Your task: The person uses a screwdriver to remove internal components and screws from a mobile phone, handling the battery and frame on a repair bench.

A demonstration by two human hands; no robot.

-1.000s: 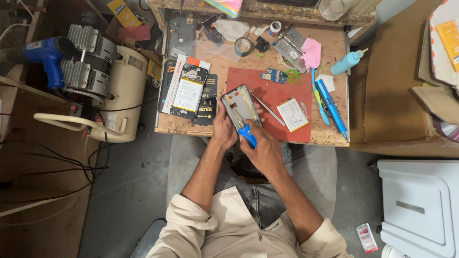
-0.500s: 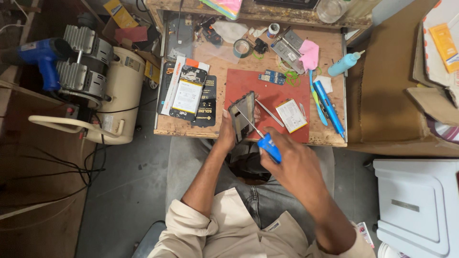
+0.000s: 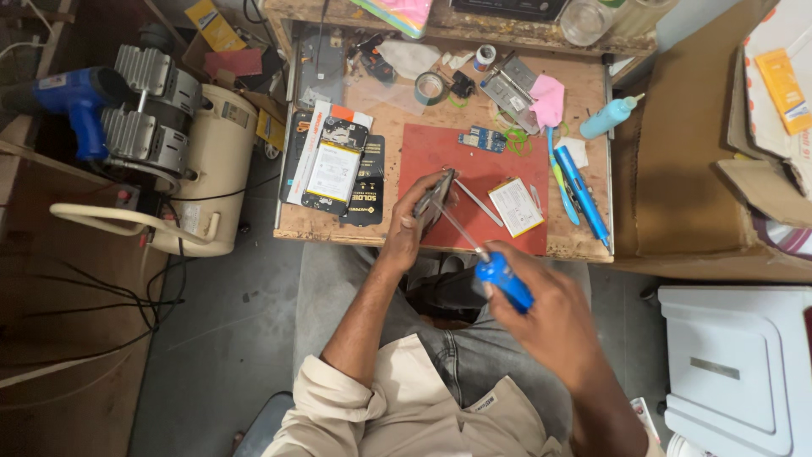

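Observation:
My left hand grips a phone body tilted up on its edge over the red mat at the bench's front. My right hand holds a blue-handled screwdriver below the bench edge, its thin metal shaft reaching up-left to the phone. A flat white battery lies on the mat right of the phone, with a slim metal tool between them. A small blue circuit board rests at the mat's far edge.
An opened phone with a white battery lies on dark packets left of the mat. Blue tools, a blue bottle, a tape roll and a pink cloth crowd the wooden bench. A compressor stands left, cardboard boxes right.
The phone went from lying face-up in my left hand to standing on edge. My right hand with the screwdriver pulled back toward me, off the bench.

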